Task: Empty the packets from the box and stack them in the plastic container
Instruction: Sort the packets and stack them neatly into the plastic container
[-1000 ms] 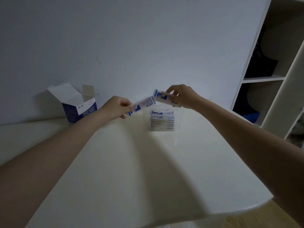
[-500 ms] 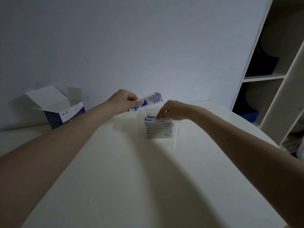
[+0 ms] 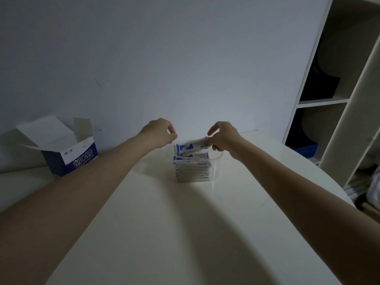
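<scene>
A clear plastic container (image 3: 216, 161) stands mid-table with a stack of blue-and-white packets (image 3: 192, 169) inside it. My right hand (image 3: 223, 136) pinches the right end of one more packet (image 3: 190, 146), held level just above the stack. My left hand (image 3: 159, 130) hovers with curled fingers at that packet's left end; blur hides whether it touches it. The open blue-and-white cardboard box (image 3: 70, 157) sits at the far left by the wall, flaps up, and its inside is hidden.
The white round table (image 3: 185, 233) curves away at the right. A white shelf unit (image 3: 337, 99) stands right of it, with dark items and a blue bin (image 3: 304, 149) in it. A plain wall lies close behind the box and the container.
My right hand rose out of the container and took hold of the packet that my left hand held. That packet now hangs just above the stack.
</scene>
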Tool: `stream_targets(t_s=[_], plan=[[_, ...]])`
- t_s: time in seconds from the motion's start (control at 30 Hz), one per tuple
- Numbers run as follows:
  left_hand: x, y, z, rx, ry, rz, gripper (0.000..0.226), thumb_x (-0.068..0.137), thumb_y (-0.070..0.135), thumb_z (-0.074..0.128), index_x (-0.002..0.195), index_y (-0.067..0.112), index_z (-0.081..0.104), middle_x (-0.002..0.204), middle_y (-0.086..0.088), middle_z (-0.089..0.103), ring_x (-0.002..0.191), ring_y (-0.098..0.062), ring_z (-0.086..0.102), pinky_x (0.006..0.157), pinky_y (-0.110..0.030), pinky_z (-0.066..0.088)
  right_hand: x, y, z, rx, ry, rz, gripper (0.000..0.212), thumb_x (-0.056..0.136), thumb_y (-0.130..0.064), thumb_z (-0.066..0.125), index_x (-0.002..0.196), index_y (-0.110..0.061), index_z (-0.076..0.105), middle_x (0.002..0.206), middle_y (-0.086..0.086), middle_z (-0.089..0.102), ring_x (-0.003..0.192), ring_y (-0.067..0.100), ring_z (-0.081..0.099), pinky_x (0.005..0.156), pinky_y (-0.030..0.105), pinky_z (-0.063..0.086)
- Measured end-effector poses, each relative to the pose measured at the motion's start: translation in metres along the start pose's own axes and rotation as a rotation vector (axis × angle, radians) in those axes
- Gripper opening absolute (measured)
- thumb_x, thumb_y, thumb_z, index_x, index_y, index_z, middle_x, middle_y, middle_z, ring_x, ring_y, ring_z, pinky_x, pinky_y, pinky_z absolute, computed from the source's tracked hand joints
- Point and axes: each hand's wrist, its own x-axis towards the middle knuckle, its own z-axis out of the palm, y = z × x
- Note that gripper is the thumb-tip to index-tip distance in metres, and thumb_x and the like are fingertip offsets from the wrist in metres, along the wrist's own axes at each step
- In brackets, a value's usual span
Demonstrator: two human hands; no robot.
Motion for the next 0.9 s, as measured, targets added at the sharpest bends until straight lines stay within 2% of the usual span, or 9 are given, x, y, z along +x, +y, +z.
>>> stream_targets(t_s=[0.07,0.17,0.27,0.33,0.43,0.6,0.7,0.8,0.9], plan=[[-0.002,-0.003,0.000,0.064,0.030,-0.017,0.015,0.091,0.018,0.050,0.097,0.013,0.062,0.091,-0.003,0.071,0.072,-0.013,0.054,0.068,-0.025,0.039,0.001,0.001,0.003,-0.058,0.012,0.009,0.015,0.082,-0.002,0.063,0.092,-0.007,0.052,0.066,0.007,0.055,0.051,0.013,0.045,0.046,0.020,0.036],[-0.006,-0.002,0.001,0.128,-0.036,-0.001,0.012,0.091,0.019,0.049,0.092,0.015,0.060,0.079,0.002,0.070,0.056,-0.004,0.045,0.053,-0.023,0.034,0.005,-0.003,0.007,-0.228,-0.026,-0.004,0.009,0.081,-0.003,0.062,0.088,-0.004,0.056,0.073,0.012,0.060,0.051,0.014,0.046,0.047,0.020,0.037],[-0.008,-0.002,0.004,0.168,-0.097,0.015,0.012,0.092,0.021,0.049,0.090,0.017,0.060,0.068,0.008,0.065,0.055,-0.002,0.044,0.052,-0.022,0.034,0.010,-0.003,0.013,-0.392,0.011,-0.021,0.016,0.080,-0.002,0.057,0.094,0.004,0.061,0.086,0.017,0.068,0.062,0.021,0.056,0.059,0.027,0.047],[-0.008,-0.002,0.005,0.176,-0.112,0.015,0.013,0.092,0.021,0.047,0.088,0.017,0.059,0.065,0.008,0.064,0.056,-0.002,0.045,0.054,-0.021,0.035,0.009,-0.001,0.014,-0.477,0.082,-0.057,0.020,0.079,-0.002,0.052,0.097,0.002,0.062,0.093,0.017,0.069,0.073,0.026,0.061,0.070,0.032,0.053],[-0.008,-0.001,0.006,0.181,-0.108,0.008,0.013,0.092,0.020,0.047,0.088,0.018,0.059,0.060,0.011,0.062,0.059,-0.001,0.046,0.055,-0.021,0.035,0.000,-0.005,0.006,-0.599,0.161,-0.121,0.022,0.078,0.001,0.046,0.093,-0.002,0.061,0.091,0.013,0.069,0.084,0.029,0.064,0.067,0.029,0.047],[-0.010,0.004,0.010,0.227,-0.108,0.003,0.009,0.086,0.023,0.056,0.085,0.018,0.064,0.059,0.012,0.060,0.059,-0.006,0.047,0.054,-0.021,0.034,-0.013,-0.006,0.002,-0.738,-0.070,-0.078,0.016,0.081,-0.008,0.052,0.095,-0.005,0.061,0.079,0.006,0.068,0.065,0.022,0.057,0.058,0.024,0.042],[-0.014,0.007,0.013,0.233,-0.105,0.008,0.004,0.081,0.024,0.062,0.081,0.020,0.065,0.063,0.010,0.060,0.068,-0.012,0.053,0.054,-0.022,0.034,-0.012,-0.004,0.006,-0.657,-0.092,-0.071,0.018,0.081,-0.012,0.057,0.096,-0.002,0.062,0.061,0.001,0.061,0.052,0.017,0.053,0.059,0.027,0.046],[-0.016,0.008,0.015,0.208,-0.099,-0.016,0.013,0.079,0.024,0.066,0.091,0.019,0.069,0.079,0.004,0.062,0.081,-0.016,0.054,0.067,-0.023,0.037,-0.013,-0.006,0.005,-0.612,-0.054,-0.105,0.015,0.082,-0.011,0.057,0.093,-0.003,0.063,0.070,0.004,0.067,0.049,0.015,0.055,0.063,0.027,0.049],[-0.017,0.005,0.016,0.230,-0.116,-0.026,0.021,0.079,0.029,0.068,0.097,0.019,0.069,0.088,0.002,0.059,0.086,-0.018,0.055,0.073,-0.025,0.038,-0.016,-0.009,0.004,-0.530,-0.069,-0.133,0.005,0.082,-0.011,0.059,0.083,-0.008,0.062,0.083,0.007,0.074,0.047,0.012,0.054,0.051,0.021,0.043]])
